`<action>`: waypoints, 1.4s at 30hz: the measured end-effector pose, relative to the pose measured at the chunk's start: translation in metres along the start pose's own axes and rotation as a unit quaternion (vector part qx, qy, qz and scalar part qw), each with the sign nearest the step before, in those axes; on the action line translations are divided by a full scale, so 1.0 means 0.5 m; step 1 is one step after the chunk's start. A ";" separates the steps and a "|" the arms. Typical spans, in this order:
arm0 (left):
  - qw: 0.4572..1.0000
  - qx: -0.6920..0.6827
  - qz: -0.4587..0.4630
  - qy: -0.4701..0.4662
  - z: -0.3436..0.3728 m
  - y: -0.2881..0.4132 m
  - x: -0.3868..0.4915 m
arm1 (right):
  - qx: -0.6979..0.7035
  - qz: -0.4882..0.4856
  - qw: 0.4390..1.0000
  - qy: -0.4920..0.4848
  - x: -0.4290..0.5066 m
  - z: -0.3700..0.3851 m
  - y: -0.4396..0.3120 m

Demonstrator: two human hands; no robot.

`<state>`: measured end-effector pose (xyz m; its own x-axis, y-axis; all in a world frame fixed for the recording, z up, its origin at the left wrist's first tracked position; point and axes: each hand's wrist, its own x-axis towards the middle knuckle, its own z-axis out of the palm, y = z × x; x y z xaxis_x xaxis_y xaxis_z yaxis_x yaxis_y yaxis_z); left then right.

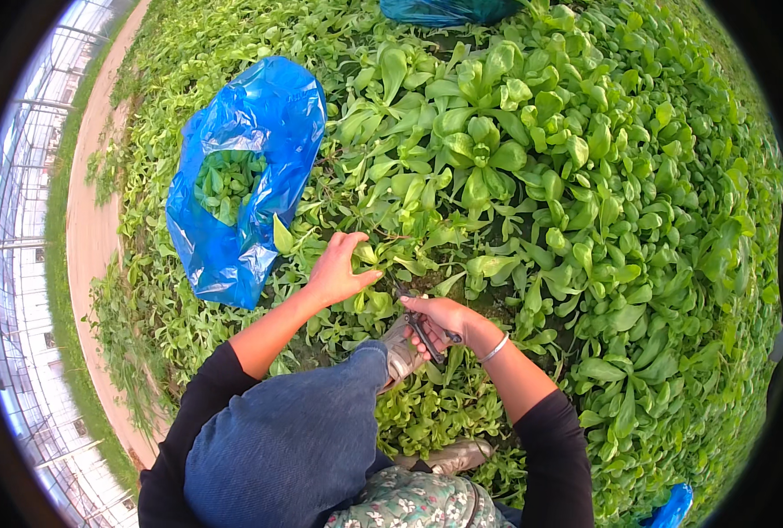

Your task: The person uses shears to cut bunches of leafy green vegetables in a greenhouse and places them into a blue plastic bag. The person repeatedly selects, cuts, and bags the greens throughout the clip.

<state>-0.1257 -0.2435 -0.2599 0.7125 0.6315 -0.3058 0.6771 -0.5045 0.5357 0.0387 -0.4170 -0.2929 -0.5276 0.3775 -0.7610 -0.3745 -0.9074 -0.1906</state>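
Observation:
My left hand (340, 270) is spread over low green leaves just right of a blue plastic bag (233, 119), thumb and fingers apart, holding nothing. In my right hand (441, 323) is a small dark hand tool (424, 336) with two handles, which looks like pruning shears; its tip points up and left, toward my left thumb. The bag stands open among the plants and holds green leafy plants (229, 185). A single pale leaf (283, 235) lies at the bag's right edge. Large rosettes of leafy greens (480, 155) grow above and right of my hands.
My shoe (401, 356) is beside my right hand, and the other shoe (454, 457) rests lower among seedlings. Another blue bag (447, 10) is at the top edge, and a blue object (672, 507) at lower right. A bare dirt path (94, 231) runs along the left by the greenhouse frame.

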 end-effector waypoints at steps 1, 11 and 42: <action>1.000 0.007 -0.015 -0.011 0.006 -0.004 0.001 | 0.008 0.010 1.000 -0.014 0.009 -0.001 -0.002; 0.998 -0.054 -0.008 -0.008 0.001 -0.048 0.024 | 0.001 -0.024 0.999 -0.024 0.051 0.003 -0.032; 0.975 0.088 -0.021 -0.204 -0.054 -0.063 -0.032 | -0.110 0.056 0.992 -0.025 0.043 0.033 -0.040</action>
<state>-0.1633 -0.2217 -0.2507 0.6730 0.3843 -0.6320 0.7027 -0.5987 0.3843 0.0222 -0.3878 -0.2951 -0.5964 0.2755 -0.7539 -0.1386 -0.9605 -0.2413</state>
